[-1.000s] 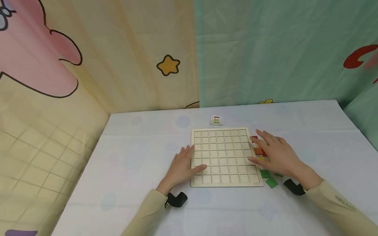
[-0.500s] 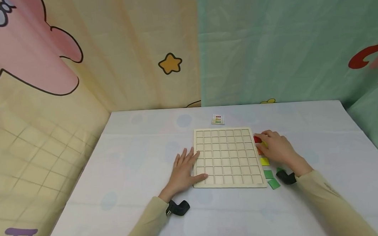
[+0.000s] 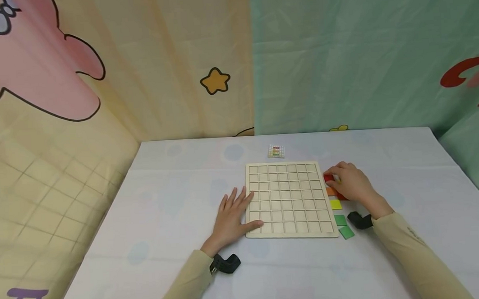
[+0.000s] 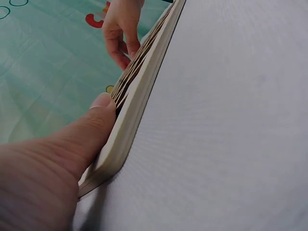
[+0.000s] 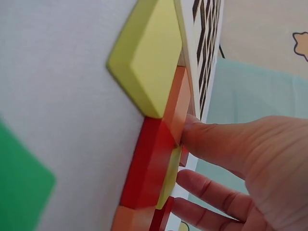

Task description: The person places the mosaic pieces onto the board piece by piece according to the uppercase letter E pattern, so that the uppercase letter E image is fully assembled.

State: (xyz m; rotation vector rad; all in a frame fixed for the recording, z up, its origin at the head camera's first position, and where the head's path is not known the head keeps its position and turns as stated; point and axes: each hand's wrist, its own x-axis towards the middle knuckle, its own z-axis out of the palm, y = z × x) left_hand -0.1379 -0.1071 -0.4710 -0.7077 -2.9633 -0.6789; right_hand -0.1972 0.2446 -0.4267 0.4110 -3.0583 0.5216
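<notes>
A pale wooden grid board lies on the table. My left hand rests on its left edge, fingers spread; in the left wrist view the thumb lies over the board's rim. Beside the right edge, my right hand pinches a red tile between thumb and fingers; the hand partly covers it. Just below are an orange tile, another red tile and a yellow tile. In the right wrist view the thumb is close to an orange tile.
Two green tiles, an upper green tile and a lower green tile, lie by the board's lower right corner. Behind the board is a small pattern card. Printed curtains hang behind the white table.
My right hand has come from hovering spread over the tiles down to the red tile at the upper right, which has shifted slightly right. My left hand stays on the board's edge.
</notes>
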